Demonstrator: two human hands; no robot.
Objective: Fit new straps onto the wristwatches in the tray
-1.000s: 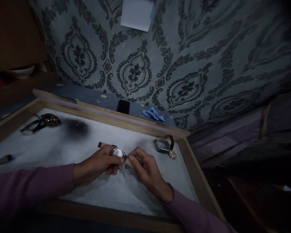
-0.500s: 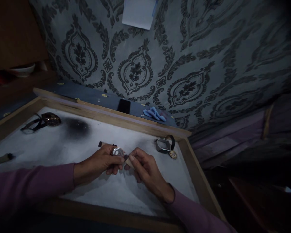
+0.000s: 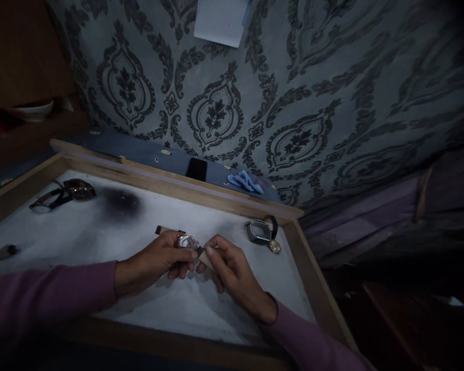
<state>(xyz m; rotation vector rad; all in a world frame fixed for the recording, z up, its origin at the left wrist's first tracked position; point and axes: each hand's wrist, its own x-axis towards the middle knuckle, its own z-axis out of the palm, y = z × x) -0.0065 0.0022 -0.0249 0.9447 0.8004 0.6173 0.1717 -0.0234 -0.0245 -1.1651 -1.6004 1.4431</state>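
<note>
My left hand is closed round a wristwatch with a round, shiny case. One strap, tan with a dark end, sticks out to the left past my knuckles. On the other side, my right hand pinches a tan strip with a dark end, which looks like the watch's other strap. Where it meets the case is hidden by my left thumb. Both hands are held low over the white bottom of a shallow wooden tray, their fingertips nearly touching.
A grey square-faced watch and a small gold watch case lie at the tray's right. Dark watches lie far left, near an olive strap-like piece. Behind the rim are a phone and a blue cloth.
The view has shifted very slightly. Both hands keep the same hold on the watch and the tan strip, with almost no movement.
</note>
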